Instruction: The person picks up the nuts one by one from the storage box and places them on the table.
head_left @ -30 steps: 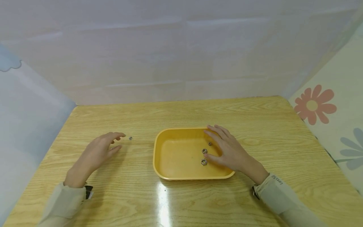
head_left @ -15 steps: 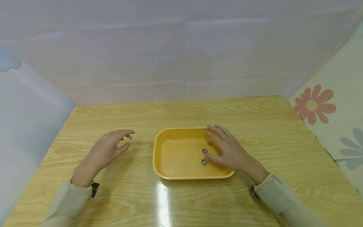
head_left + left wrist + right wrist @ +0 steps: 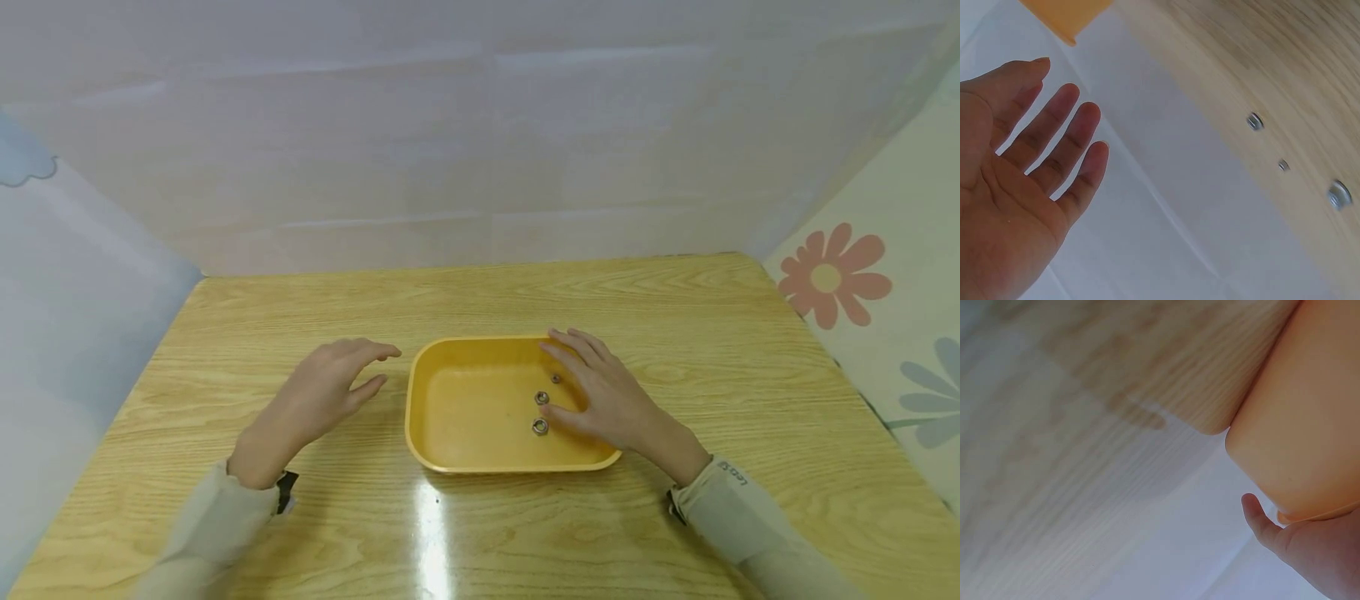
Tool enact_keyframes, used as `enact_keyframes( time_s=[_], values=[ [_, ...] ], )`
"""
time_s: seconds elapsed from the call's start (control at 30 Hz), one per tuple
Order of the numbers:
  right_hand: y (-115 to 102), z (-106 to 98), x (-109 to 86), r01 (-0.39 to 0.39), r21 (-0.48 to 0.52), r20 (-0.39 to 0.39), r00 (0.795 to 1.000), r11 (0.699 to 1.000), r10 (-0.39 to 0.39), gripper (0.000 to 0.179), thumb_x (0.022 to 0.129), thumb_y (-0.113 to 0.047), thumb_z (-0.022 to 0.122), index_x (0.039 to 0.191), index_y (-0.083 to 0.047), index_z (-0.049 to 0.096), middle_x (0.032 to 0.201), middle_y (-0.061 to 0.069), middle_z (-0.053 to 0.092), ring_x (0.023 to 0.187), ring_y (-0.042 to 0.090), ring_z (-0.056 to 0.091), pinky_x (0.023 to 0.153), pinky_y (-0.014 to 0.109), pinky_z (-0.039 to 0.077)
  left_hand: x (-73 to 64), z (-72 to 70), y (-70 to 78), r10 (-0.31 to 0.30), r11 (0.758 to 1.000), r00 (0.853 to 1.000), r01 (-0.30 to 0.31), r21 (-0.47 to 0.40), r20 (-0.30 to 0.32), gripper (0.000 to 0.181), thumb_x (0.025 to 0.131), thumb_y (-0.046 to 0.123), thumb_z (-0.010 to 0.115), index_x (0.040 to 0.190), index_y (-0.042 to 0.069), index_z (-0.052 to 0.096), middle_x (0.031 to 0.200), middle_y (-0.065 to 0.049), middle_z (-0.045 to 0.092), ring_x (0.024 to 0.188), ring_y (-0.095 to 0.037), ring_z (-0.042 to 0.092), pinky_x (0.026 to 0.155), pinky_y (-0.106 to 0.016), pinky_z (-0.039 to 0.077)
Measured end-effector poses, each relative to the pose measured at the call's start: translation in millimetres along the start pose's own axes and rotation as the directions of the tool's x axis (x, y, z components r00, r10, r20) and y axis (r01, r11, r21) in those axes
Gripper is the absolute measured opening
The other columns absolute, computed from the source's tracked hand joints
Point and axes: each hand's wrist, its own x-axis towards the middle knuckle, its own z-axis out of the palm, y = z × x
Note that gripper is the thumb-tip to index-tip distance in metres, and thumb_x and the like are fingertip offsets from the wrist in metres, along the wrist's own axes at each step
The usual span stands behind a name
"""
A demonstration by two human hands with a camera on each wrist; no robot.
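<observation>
My left hand [image 3: 322, 398] hovers over the table, just left of the yellow tray [image 3: 495, 469], its fingers relaxed and slightly bent. The left wrist view shows its palm [image 3: 1016, 219] bare. In that view a metal nut [image 3: 1255, 121], a tiny nut [image 3: 1283, 165] and a larger nut [image 3: 1339, 195] lie on the wood. Over the tray's right side, my right hand [image 3: 607, 400] has its fingers spread by the far rim; whether they touch it I cannot tell. Beside its thumb, in the tray, are two nuts [image 3: 540, 427] and a smaller nut [image 3: 556, 378].
A wood-grain table [image 3: 480, 300] carries the tray near its middle. Behind it rises a pale wall covering [image 3: 480, 150]. A panel with a printed flower [image 3: 825, 279] stands on the right. A bright reflection shows on the table below the tray.
My left hand has moved right, toward the tray, and now covers the spot where a small nut showed on the table. The right hand and the tray's nuts stay put.
</observation>
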Motion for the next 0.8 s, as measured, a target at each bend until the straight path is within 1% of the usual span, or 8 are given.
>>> enact_keyframes(
  time_s=[0.13,0.33,0.47,0.63,0.8],
  values=[
    [0,1,-0.2,-0.002,0.002,-0.002,1.0,1.0,0.002,0.082,0.086,-0.047,0.073,0.152,-0.012,0.039,0.162,0.011,0.029,0.15,0.037,0.02,0.117,0.064,0.023,8.0,5.5,6.9,0.038,0.999,0.999,-0.038,-0.023,-0.011,0.036,0.08,0.005,0.08,0.115,0.006,0.07,0.106,-0.008,0.075,0.093,-0.026,0.072,0.081,-0.042,0.059],
    [-1,1,-0.5,-0.005,0.014,0.001,1.0,1.0,0.005,0.082,0.086,-0.047,0.073,0.153,-0.013,0.038,0.162,0.01,0.028,0.15,0.038,0.02,0.115,0.066,0.024,13.9,9.8,20.4,0.056,0.998,0.998,-0.055,-0.042,0.03,0.035,0.084,0.009,0.078,0.118,0.009,0.069,0.108,-0.006,0.074,0.094,-0.024,0.071,0.082,-0.039,0.059],
    [-1,2,0.0,-0.002,0.005,-0.002,1.0,1.0,0.002,0.081,0.086,-0.046,0.073,0.152,-0.014,0.038,0.162,0.01,0.028,0.15,0.038,0.021,0.115,0.066,0.025,17.7,12.5,27.8,0.062,0.997,0.996,-0.06,-0.042,0.057,0.035,0.084,0.01,0.079,0.118,0.01,0.069,0.11,-0.006,0.074,0.095,-0.023,0.07,0.084,-0.039,0.058],
    [-1,1,0.1,0.0,0.0,-0.001,1.0,1.0,0.0,0.082,0.086,-0.047,0.073,0.152,-0.013,0.039,0.162,0.011,0.029,0.15,0.038,0.021,0.116,0.065,0.024,21.9,17.0,34.8,0.067,0.997,0.994,-0.063,-0.041,0.083,0.036,0.083,0.011,0.08,0.118,0.011,0.069,0.11,-0.005,0.074,0.09,-0.02,0.069,0.083,-0.038,0.058],
    [-1,1,0.2,0.009,-0.011,-0.008,1.0,1.0,-0.009,0.081,0.086,-0.046,0.073,0.152,-0.012,0.04,0.161,0.011,0.03,0.15,0.038,0.022,0.116,0.064,0.025,27.6,22.3,41.4,0.08,0.996,0.991,-0.076,-0.048,0.104,0.035,0.084,0.011,0.079,0.118,0.012,0.069,0.11,-0.003,0.073,0.092,-0.02,0.069,0.085,-0.038,0.057]
  ],
)
